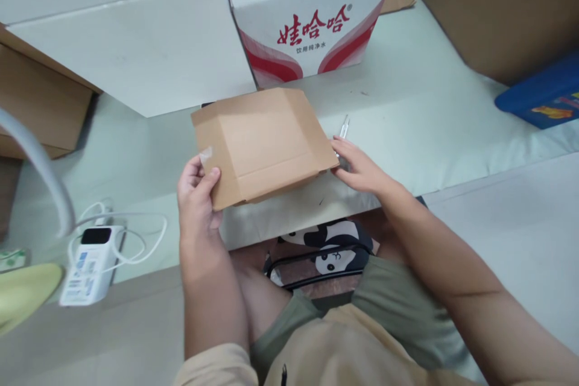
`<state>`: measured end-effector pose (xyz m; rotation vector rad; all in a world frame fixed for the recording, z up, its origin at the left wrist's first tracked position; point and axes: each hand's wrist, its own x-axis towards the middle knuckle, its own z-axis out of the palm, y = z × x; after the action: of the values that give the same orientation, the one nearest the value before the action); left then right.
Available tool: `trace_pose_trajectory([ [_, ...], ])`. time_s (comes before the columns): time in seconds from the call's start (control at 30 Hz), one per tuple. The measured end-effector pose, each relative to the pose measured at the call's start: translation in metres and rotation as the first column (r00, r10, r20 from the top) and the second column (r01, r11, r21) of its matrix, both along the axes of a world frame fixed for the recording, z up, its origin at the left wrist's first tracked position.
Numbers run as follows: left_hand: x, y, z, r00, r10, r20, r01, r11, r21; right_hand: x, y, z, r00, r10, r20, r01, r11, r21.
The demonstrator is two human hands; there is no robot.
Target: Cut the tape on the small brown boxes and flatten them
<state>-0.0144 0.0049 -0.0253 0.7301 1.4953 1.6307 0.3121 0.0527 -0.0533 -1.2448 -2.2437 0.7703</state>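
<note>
A flattened piece of brown cardboard (269, 136) with fold creases is held tilted above the pale green cloth. My left hand (199, 193) is closed on its left edge, thumb on top and fingers curled behind. A strip of clear tape (205, 154) shows near those fingers. At the right corner, my right hand (359, 166) has its fingers and thumb around the cardboard's edge. Just behind that hand lies a slim silvery metal tool (345, 126), partly hidden by the fingers; its kind is unclear.
A white box (136, 54) and a red-and-white drinking-water carton (312, 30) stand at the back. On the left, a white power strip (90, 265) has cables looped around it. A large brown box (497, 6) and a blue container (543, 93) are at the right.
</note>
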Motion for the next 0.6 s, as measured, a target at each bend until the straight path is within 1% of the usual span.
trace_pose_trajectory([
  [0.03,0.000,0.000,0.000,1.000,-0.015,0.010,0.016,1.000,-0.017,-0.004,-0.002,0.000,0.995,0.037,-0.096,-0.037,0.999,0.002],
  [0.07,0.000,0.000,0.000,0.999,-0.037,0.015,0.037,0.999,-0.027,-0.007,-0.004,0.000,0.983,0.045,-0.180,-0.045,0.999,0.003],
  [0.13,0.001,-0.001,0.001,0.994,-0.109,0.013,0.109,0.994,-0.021,-0.013,-0.008,-0.001,0.955,0.006,-0.297,-0.014,1.000,-0.023],
  [0.23,0.002,-0.004,0.004,0.969,-0.245,0.001,0.245,0.969,0.000,-0.019,-0.011,-0.006,0.927,-0.064,-0.368,0.030,0.995,-0.096],
  [0.3,0.003,-0.005,0.004,0.958,-0.287,0.005,0.287,0.958,-0.005,-0.021,-0.012,-0.008,0.918,-0.111,-0.381,0.064,0.989,-0.132],
  [0.37,0.005,-0.005,0.003,0.962,-0.272,0.006,0.273,0.962,-0.010,-0.023,-0.013,-0.006,0.906,-0.176,-0.386,0.131,0.981,-0.140],
  [0.47,0.010,-0.002,0.002,0.985,-0.173,0.001,0.173,0.985,-0.008,-0.024,-0.015,-0.002,0.880,-0.263,-0.395,0.231,0.964,-0.129],
  [0.53,0.014,0.000,0.002,0.995,-0.100,0.003,0.100,0.995,-0.009,-0.024,-0.016,0.000,0.868,-0.267,-0.419,0.243,0.964,-0.111],
  [0.6,0.015,0.001,0.003,0.999,-0.042,-0.013,0.042,0.999,-0.009,-0.024,-0.017,0.000,0.845,-0.239,-0.479,0.220,0.971,-0.096],
])
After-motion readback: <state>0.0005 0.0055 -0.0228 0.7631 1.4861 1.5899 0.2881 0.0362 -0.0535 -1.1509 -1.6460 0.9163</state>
